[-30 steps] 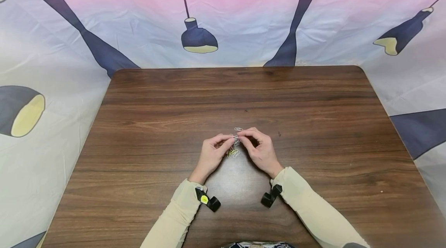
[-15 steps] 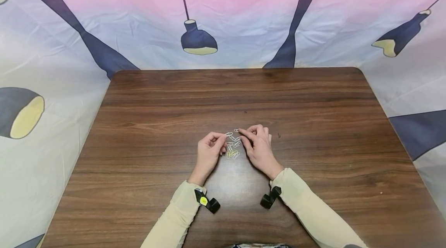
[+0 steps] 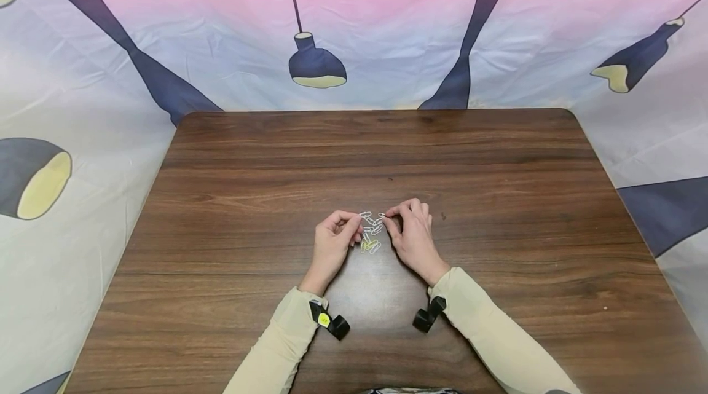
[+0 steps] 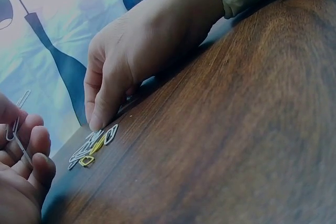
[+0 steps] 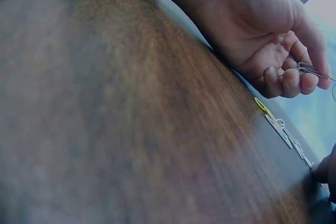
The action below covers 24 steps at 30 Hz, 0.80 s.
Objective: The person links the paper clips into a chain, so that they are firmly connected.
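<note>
Thumb and fingertips of my left hand pinch a white paper clip, with more clips hanging from it, raised over the table in both wrist views. My right hand is down at the table, its thumb and index fingertip closed at another white paper clip. Between the two hands lies a small loose group of white paper clips. Nearest the body in that group are yellow paper clips. The left hand's other fingers are curled loosely into the palm in the right wrist view.
The brown wooden table reaches out around the hands on every side. Behind it hangs a cloth printed with lamps. A black wrist camera sits on the left cuff and another black camera on the right.
The hands have moved apart, the left drawing leftward with its white clips. The right index finger has brought the farthest white clip back toward the body, near its thumb.
</note>
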### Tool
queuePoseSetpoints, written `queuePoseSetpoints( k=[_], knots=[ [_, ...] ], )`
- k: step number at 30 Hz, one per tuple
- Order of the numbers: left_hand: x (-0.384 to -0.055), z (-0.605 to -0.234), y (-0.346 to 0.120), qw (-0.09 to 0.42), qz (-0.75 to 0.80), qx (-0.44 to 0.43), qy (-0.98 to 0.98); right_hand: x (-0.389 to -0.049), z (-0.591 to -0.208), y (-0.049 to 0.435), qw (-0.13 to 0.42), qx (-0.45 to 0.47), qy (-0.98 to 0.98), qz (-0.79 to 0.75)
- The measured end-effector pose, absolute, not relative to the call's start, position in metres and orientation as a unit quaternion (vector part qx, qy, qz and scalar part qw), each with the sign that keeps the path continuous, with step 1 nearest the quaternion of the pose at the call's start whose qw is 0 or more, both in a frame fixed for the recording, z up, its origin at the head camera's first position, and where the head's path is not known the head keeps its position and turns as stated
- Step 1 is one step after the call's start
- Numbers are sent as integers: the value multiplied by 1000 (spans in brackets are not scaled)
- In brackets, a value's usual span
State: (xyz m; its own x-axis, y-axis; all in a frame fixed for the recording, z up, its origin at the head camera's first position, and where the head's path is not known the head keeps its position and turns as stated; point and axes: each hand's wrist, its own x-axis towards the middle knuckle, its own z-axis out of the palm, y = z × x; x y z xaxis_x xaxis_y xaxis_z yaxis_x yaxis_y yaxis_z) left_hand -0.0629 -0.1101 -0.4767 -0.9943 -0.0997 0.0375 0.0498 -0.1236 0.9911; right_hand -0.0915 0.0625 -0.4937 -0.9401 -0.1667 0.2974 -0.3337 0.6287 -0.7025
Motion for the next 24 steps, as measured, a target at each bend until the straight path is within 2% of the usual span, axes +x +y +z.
queuePoseSetpoints(
  k=[15, 21, 24],
  knots=[
    [-64, -477, -110, 61, -789, -22, -611, -93, -492, 63, 107, 135, -885, 432],
    [-65, -478, -109, 81, -794, -21, -603, -94, -488, 65, 137, 151, -806, 555],
    [-65, -477, -107, 91, -794, -18, -601, -89, -480, 65, 128, 169, -761, 612]
  ],
)
